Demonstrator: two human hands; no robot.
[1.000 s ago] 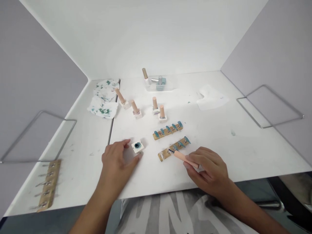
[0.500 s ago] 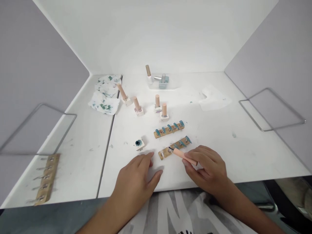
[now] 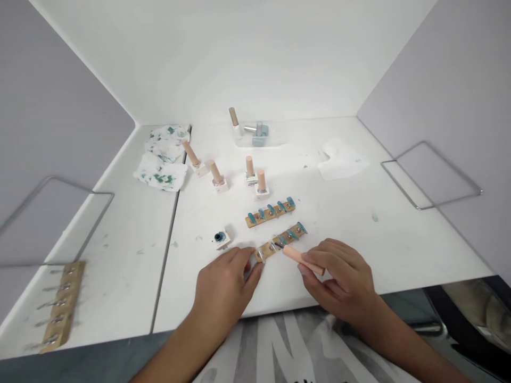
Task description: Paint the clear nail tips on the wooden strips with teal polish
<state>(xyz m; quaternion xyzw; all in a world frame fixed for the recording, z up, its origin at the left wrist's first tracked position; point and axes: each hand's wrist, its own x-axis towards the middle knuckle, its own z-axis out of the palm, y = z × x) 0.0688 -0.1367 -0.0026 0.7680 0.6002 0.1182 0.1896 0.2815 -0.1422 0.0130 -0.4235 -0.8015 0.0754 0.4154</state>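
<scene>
Pinched in my right hand (image 3: 339, 274) is a nail polish brush (image 3: 299, 258) with a peach cap handle. Its dark bristles meet a nail tip on the nearer wooden strip (image 3: 265, 249). My left hand (image 3: 227, 282) has thumb and forefinger closed on the left end of that strip. Teal coats the nail tips at its right, while those at its left look clear. Just behind lies a second wooden strip (image 3: 252, 222) with several teal nail tips. An uncapped polish bottle (image 3: 222, 239), teal around its neck, stands left of the strips.
Capped polish bottles (image 3: 261, 183) with peach caps stand farther back, near a clear tray (image 3: 275, 144) holding more bottles. Stained wipes (image 3: 162, 173) lie back left, a white wipe (image 3: 341, 159) back right. Another strip (image 3: 62, 308) with clear tips sits front left. Wire frames (image 3: 433, 175) flank both sides.
My left hand has moved to the near strip's left end and taken hold of it. The brush tip has come down to a nail tip. The view has shifted slightly.
</scene>
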